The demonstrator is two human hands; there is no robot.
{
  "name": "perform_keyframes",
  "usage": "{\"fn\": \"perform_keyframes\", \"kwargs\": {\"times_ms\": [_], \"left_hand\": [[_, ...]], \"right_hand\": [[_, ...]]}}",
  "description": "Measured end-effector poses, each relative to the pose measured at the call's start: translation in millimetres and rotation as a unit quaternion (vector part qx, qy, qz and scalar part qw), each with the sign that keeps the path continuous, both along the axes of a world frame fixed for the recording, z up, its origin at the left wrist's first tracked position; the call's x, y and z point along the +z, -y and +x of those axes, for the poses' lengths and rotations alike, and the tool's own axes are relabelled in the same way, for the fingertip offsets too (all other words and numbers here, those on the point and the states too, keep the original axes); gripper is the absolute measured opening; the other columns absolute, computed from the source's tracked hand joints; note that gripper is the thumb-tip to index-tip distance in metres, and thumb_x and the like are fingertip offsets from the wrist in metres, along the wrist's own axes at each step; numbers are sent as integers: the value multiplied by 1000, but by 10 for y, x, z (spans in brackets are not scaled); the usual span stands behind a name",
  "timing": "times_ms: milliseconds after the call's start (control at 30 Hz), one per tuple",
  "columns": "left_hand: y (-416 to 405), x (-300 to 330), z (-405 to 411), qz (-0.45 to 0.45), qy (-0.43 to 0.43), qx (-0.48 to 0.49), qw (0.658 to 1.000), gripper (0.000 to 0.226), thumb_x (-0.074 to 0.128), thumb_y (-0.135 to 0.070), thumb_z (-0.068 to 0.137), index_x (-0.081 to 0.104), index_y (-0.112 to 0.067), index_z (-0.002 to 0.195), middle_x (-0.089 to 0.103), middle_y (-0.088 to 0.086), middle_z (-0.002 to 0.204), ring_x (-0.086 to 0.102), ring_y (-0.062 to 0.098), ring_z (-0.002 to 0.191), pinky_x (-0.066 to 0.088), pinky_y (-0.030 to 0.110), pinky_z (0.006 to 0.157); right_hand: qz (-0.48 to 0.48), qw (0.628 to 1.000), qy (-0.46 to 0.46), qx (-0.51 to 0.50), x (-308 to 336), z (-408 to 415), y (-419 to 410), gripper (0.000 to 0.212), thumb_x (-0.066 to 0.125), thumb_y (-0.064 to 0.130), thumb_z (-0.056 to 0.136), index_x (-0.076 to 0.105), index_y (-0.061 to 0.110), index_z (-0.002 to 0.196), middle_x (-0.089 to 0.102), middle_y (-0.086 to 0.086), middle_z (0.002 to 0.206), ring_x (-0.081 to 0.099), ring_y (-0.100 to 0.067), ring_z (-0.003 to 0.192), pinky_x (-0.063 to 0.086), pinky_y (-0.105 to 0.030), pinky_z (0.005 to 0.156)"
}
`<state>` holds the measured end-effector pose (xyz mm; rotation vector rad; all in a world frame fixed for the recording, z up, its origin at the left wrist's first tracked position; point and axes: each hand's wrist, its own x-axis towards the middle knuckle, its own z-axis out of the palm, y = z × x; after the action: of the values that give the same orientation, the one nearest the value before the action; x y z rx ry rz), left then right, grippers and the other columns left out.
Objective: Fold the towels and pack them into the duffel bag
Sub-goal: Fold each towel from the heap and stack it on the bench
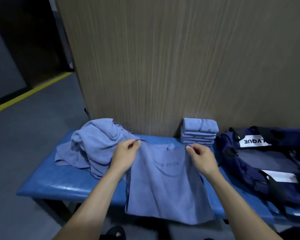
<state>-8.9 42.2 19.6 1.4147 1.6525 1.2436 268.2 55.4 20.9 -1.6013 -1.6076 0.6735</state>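
On the blue bench in front of me, I hold one towel spread flat, its far edge lifted and its near edge hanging over the bench's front lip. My left hand pinches the far left corner between thumb and curled fingers; my right hand pinches the far right corner the same way. Faint lettering runs across the towel between my hands.

To my left lies the loose pile of unfolded towels, touching the one I hold. Against the wooden panel behind sits the folded stack, and just right of it the duffel bag rests on the bench; whether its opening is unzipped, I cannot tell.

The step in hand looks to be the first fold. To do it well, I should keep both corners level and the edge between them taut, so the cloth does not sag or twist. Then I bring the far edge toward me and lay it squarely on the near edge, corner to corner. The overhang may drag the towel off the bench, so I should shift it back onto the seat before smoothing. I should also lift clear of the pile, lest I snag a loose towel along with mine.
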Motion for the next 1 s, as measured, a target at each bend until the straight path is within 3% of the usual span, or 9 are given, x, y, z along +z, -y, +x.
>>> {"fn": "perform_keyframes", "kwargs": {"times_ms": [100, 200, 333, 400, 600, 700, 833, 933, 1000], "left_hand": [[-340, -51, 73, -26, -69, 24, 997, 45, 58, -29, 99, 39, -14, 60, 32, -5, 50, 30, 13, 52, 26, 30, 50], [-585, -175, 38, -72, -157, 39, 984, 43, 56, -26, 98, 40, -15, 60, 38, 0, 52, 35, 15, 52, 25, 24, 45], [-732, -270, 22, -87, -255, 30, 962, 37, 54, -19, 92, 40, -14, 58, 47, 12, 59, 39, 23, 57, 33, 41, 55], [-758, -304, 67, -83, -306, 17, 948, 33, 51, -18, 91, 45, -11, 60, 54, 14, 65, 44, 25, 61, 37, 46, 58], [-856, -322, 126, -119, -417, 0, 901, 21, 47, -24, 98, 60, -19, 81, 62, 8, 107, 60, 32, 96, 37, 36, 63], [-856, -259, 145, -112, -418, 2, 902, 21, 49, -20, 97, 58, -17, 78, 59, 9, 111, 59, 30, 97, 36, 35, 65], [-761, -137, 91, -77, -338, -29, 938, 35, 54, -13, 87, 40, -12, 55, 62, 17, 82, 56, 31, 80, 30, 32, 59], [-587, 43, -44, -24, -258, -62, 964, 24, 60, -11, 81, 55, -11, 58, 57, 1, 61, 49, 13, 66, 31, 27, 60], [-432, 190, -178, 7, -228, -67, 971, 22, 66, -14, 81, 67, -25, 63, 63, -10, 65, 53, 1, 72, 35, 19, 66]], "right_hand": [[-6, 999, 24, 26, -26, -245, -337, 29, 58, 25, 99, 60, 18, 71, 60, 2, 65, 51, -11, 64, 36, -19, 58], [-51, 996, 65, 43, -188, -381, -631, 24, 58, 22, 99, 65, 7, 81, 66, -7, 75, 59, -22, 75, 34, -26, 58], [-102, 990, 96, 29, -412, -432, -834, 22, 59, 20, 97, 69, 5, 85, 71, -12, 85, 63, -28, 88, 36, -28, 67], [-93, 989, 113, 30, -470, -445, -873, 23, 61, 19, 96, 71, 3, 84, 72, -14, 88, 64, -29, 90, 41, -29, 70], [-37, 986, 150, 59, -573, -454, -930, 18, 65, 19, 92, 74, 7, 82, 65, -10, 97, 62, -27, 95, 47, -33, 83], [-7, 985, 166, 52, -597, -466, -926, 17, 66, 17, 92, 73, 7, 81, 64, -8, 96, 62, -29, 92, 44, -33, 79], [6, 993, 116, 16, -488, -410, -834, 12, 69, 18, 91, 75, 12, 83, 67, -4, 96, 63, -24, 90, 43, -28, 77], [8, 1000, 14, -6, -307, -264, -685, 11, 75, 16, 87, 76, 20, 76, 71, 8, 80, 66, -9, 78, 42, -15, 66], [-7, 994, -106, -18, -149, -142, -561, 14, 80, 13, 84, 76, 22, 73, 73, 13, 72, 65, -1, 72, 47, -16, 72]]}}
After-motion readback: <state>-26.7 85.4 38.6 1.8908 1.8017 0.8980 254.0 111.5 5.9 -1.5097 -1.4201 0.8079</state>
